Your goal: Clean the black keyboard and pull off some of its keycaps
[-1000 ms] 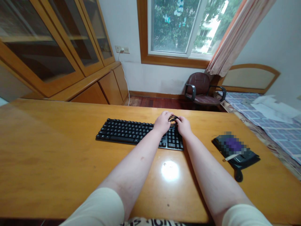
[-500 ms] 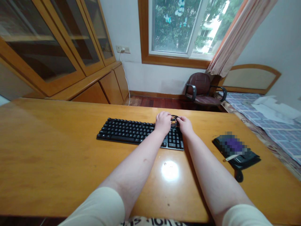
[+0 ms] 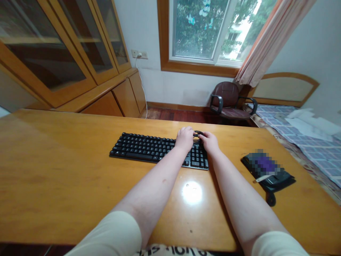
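A black keyboard lies flat on the wooden desk, its keys facing up. Over its right part my left hand is closed on a coiled black cable. From the other side my right hand pinches the same coil, thumb and fingertips on it. The coil sits above the number keys and the keyboard's far right edge. My hands and forearm hide some keys and parts of the cable.
To the right on the desk lies a dark pouch or case, partly blurred out, with a small black item beside it. Beyond the desk stand a brown armchair, a bed and a wooden cabinet.
Both hands stay almost in place on the cable. The fingers and the coil between them have shifted slightly, and the keyboard has hardly moved.
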Tool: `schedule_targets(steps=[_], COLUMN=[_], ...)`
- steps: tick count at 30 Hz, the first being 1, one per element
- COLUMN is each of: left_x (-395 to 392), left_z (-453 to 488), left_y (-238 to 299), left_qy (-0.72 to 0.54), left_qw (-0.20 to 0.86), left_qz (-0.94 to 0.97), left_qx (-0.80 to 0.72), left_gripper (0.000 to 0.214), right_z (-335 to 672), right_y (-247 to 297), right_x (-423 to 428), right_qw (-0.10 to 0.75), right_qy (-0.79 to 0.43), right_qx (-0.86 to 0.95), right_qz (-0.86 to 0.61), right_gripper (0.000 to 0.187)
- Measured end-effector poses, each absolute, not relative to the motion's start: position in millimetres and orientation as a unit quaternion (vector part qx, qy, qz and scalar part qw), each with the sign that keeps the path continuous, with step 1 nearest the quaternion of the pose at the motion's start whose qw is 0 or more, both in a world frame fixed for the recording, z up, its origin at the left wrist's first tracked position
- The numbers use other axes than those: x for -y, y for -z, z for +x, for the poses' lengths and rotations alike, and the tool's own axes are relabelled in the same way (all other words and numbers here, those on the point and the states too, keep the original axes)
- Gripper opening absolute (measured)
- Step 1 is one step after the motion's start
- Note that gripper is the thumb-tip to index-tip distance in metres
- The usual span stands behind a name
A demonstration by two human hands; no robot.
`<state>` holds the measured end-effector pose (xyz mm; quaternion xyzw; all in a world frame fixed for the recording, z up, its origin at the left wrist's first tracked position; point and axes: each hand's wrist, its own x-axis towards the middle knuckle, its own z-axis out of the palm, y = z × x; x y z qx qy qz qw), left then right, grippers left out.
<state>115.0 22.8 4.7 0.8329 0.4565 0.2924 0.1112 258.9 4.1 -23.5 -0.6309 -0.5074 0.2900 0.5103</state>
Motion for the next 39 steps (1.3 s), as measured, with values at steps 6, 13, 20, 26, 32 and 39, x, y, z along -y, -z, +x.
schedule_targets(steps=[6,13,20,26,32,39], left_x=[-36.0,-52.0,-55.4,-51.0,-44.8,-36.7], left_z=[110.7,107.7,108.7,107.1,104.5,108.4], left_y=[-2.3,8.0,14.9,9.4,6.2,0.0], left_qy=[-0.316,-0.370,-0.447,-0.464,-0.442,-0.354], left_qw=[0.174,0.373,0.389,0.373,0.306,0.237], left_qz=[0.807,0.712,0.631,0.605,0.636,0.782], left_qx=[-0.467,-0.465,-0.500,-0.529,-0.554,-0.456], left_gripper=[0.014,0.013,0.014,0.027,0.017,0.039], right_z=[260.4,262.0,261.2,261.6,256.9,253.6], right_y=[22.3,17.6,26.7,26.5,22.8,16.1], right_x=[-2.3,2.2,-4.9,-4.7,-1.1,2.8], right_qw=[0.562,0.562,0.498,0.481,0.494,0.505], right_qy=[-0.429,-0.479,-0.346,-0.266,-0.275,-0.294], right_qx=[0.419,0.405,0.525,0.553,0.552,0.529], right_qz=[-0.570,-0.539,-0.597,-0.626,-0.612,-0.615], right_gripper=[0.019,0.022,0.028,0.034,0.034,0.035])
